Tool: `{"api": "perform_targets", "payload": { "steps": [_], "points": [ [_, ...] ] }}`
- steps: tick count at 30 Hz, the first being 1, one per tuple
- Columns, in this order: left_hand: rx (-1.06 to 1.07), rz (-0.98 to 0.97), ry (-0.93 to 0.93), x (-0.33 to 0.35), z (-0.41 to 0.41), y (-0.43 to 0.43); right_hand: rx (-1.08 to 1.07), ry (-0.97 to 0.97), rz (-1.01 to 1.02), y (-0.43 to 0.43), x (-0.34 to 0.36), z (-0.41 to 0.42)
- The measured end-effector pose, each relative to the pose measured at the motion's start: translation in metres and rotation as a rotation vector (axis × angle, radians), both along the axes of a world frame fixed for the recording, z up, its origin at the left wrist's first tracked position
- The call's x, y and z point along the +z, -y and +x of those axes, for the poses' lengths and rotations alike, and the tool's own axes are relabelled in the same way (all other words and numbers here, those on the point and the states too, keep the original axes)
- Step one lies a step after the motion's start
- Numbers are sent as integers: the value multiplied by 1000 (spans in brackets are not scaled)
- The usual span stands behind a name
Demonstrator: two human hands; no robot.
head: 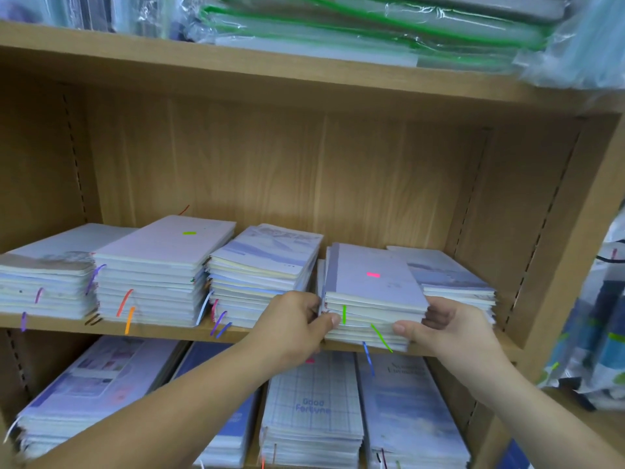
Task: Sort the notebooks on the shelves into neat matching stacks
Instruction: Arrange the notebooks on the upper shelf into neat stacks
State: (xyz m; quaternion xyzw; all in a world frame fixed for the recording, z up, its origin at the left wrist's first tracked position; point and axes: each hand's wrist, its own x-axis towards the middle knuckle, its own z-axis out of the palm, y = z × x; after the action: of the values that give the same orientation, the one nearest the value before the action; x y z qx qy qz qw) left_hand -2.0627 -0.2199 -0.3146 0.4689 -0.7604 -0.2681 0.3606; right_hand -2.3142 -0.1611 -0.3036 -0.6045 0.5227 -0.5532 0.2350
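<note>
While the stack of pale lilac soft-cover notebooks [372, 299] sits right of centre on the light wooden shelf [162, 328], the left hand [294, 319] clamps its left edge and the right hand [443, 328] grips its right corner, green and blue ribbons dangling in front.

A light wood-grain shelf unit [602, 184] fills the view. Its back panel [304, 170] is pale oak in tone, darker under the top board [169, 59], which casts a soft shadow. Rows of small peg holes [76, 157] run down the back near both side walls. The middle board [57, 322] shows a plain front edge. Along the top board's right end lie clear plastic-wrapped packs [372, 25] with green edges. Past the unit's right side wall, plastic bags [605, 336] in blue and white sit blurred. The light is even and diffuse.
</note>
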Motion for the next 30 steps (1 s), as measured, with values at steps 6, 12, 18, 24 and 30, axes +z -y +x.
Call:
{"api": "perform_targets", "payload": {
  "steps": [6,12,18,24,30],
  "points": [
    [34,-42,49,-1,0,4,52,-1,97,12,3,-4],
    [0,-44,124,4,5,7,-176,-80,120,17,2,-8],
    [26,-66,331,17,2,5,-204,-447,144,15,3,-7],
    [52,-143,378,41,-3,-5,-80,-360,210,14,19,-15],
    [120,-217,433,40,-12,-2,-80,-458,109,25,11,-20]
  ]
}}
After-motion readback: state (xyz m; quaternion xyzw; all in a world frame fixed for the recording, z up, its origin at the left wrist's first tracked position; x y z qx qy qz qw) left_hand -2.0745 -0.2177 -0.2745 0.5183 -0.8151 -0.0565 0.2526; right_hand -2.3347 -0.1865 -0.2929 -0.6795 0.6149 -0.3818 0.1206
